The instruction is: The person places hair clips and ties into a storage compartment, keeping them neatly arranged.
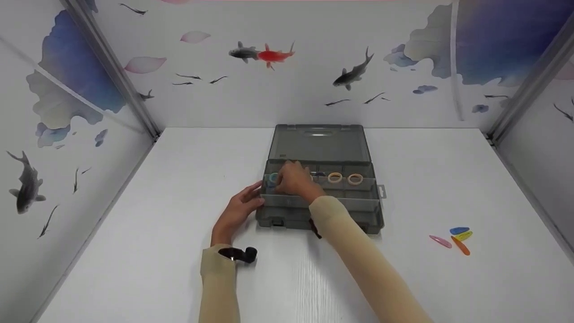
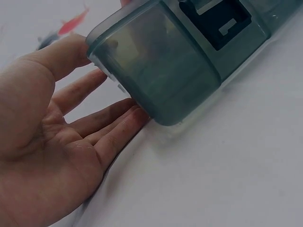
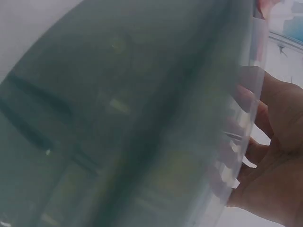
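Observation:
A grey translucent compartment box [image 1: 287,217] stands on the table with its lid [image 1: 319,146] swung back. My right hand [image 1: 296,178] reaches down into the left part of a back compartment, fingers bent. In the right wrist view its fingers [image 3: 244,97] show partly through the clear wall; I cannot tell whether they pinch anything. Beside it a light-blue ring [image 1: 271,178] shows at the left end, and beige rings [image 1: 335,182] stand to the right. My left hand [image 1: 237,211] touches the box's left side, its fingers [image 2: 116,132] nearly straight against the corner.
To the right on the white table [image 1: 426,188] lie snap hair clips: pink [image 1: 440,241], blue [image 1: 459,230], yellow [image 1: 466,235] and orange [image 1: 461,246]. White panels printed with fish [image 1: 354,74] enclose the table at the back and sides.

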Tool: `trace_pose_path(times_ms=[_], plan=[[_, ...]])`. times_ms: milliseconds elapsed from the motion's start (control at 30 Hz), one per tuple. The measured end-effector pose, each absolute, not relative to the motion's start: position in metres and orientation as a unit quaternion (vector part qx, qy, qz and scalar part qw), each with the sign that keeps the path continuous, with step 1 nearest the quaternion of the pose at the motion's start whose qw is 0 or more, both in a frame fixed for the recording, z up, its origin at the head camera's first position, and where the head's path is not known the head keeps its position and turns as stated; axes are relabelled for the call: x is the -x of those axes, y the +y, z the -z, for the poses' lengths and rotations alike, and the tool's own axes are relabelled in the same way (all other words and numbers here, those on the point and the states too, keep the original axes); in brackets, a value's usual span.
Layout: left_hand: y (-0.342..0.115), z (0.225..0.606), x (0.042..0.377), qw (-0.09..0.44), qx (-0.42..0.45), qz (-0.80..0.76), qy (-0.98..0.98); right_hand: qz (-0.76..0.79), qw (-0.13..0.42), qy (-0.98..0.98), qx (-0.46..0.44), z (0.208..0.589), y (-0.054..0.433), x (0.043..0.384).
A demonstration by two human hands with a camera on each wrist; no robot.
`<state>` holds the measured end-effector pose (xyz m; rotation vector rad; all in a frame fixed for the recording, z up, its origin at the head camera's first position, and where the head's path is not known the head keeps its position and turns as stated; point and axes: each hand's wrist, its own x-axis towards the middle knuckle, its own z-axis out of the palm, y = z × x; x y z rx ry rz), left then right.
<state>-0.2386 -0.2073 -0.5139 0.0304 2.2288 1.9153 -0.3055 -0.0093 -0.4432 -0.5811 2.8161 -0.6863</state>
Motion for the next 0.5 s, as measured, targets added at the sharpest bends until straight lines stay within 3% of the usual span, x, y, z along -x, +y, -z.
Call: trace_pose_path(times_ms=[500], plan=[[-0.2087,0.5138,0.2409,0.091,-0.032,-0.649,0.755,0.201,0.082,0.959,0.182,0.4531,-0.0190,0.3032]])
